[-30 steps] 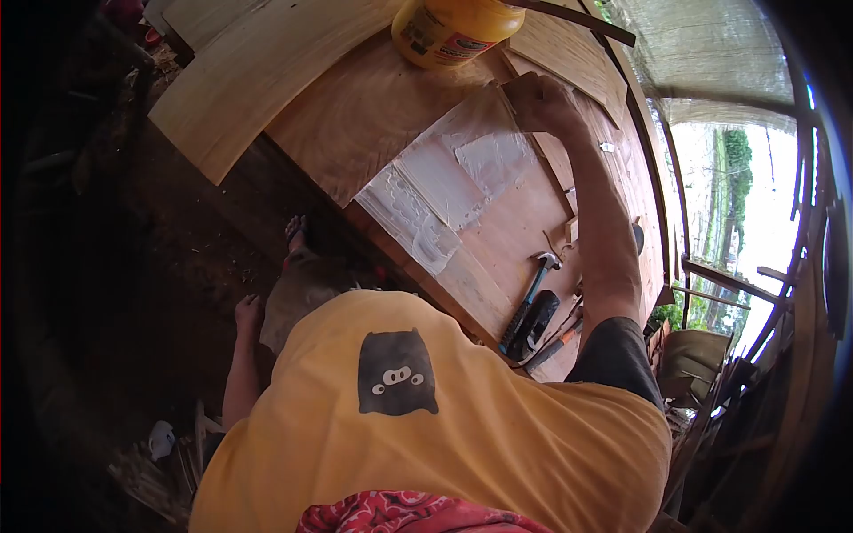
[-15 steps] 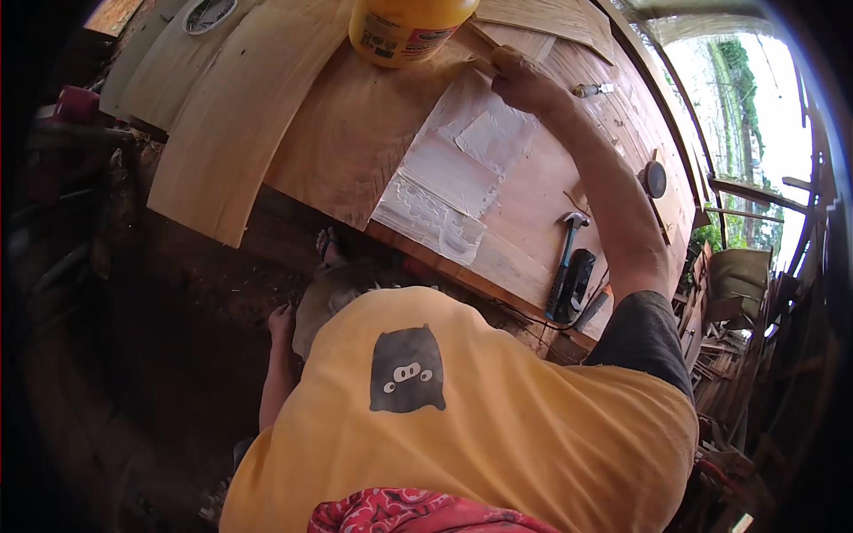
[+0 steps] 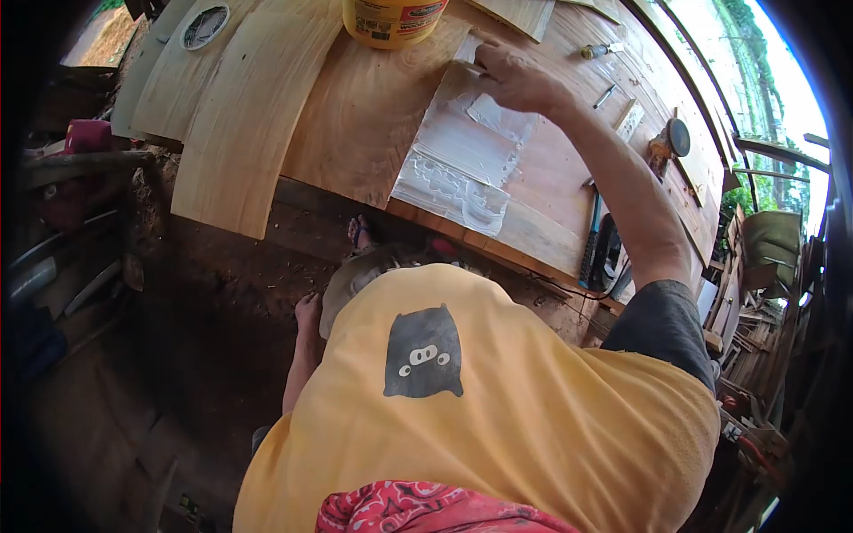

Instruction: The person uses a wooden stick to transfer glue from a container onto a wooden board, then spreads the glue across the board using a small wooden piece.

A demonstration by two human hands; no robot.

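While the right hand point(image 3: 517, 80) is up at the top middle of the frame, the white sticky patch point(image 3: 462, 164) lies just below it and a bit to the left. The patch is longer than it is wide. Its long way runs from the near edge of the table point(image 3: 546, 235) up to the fingers, leaning a little to the right.

Those fingers are bent close around a thin flat piece point(image 3: 467, 68) at the far end of the patch. Most of the piece is hidden, so I can't say what it is. I can't tell if the fingertips touch the white stuff.

The right hand is much the nearer one. The left hand point(image 3: 307, 311) hangs low, left of the middle, by the person's leg. Its fingers look curled, but I can't tell if it has anything in it.

A big yellow tub point(image 3: 391, 21) stands near the right hand, on its left, so that side is tight. Thin wood sheets point(image 3: 253, 111) fill the upper left, with a round lid point(image 3: 204, 27) on them. Over on the right, a hammer point(image 3: 590, 244) and a black thing point(image 3: 608, 247) lie side by side, and the right arm hides part of them.
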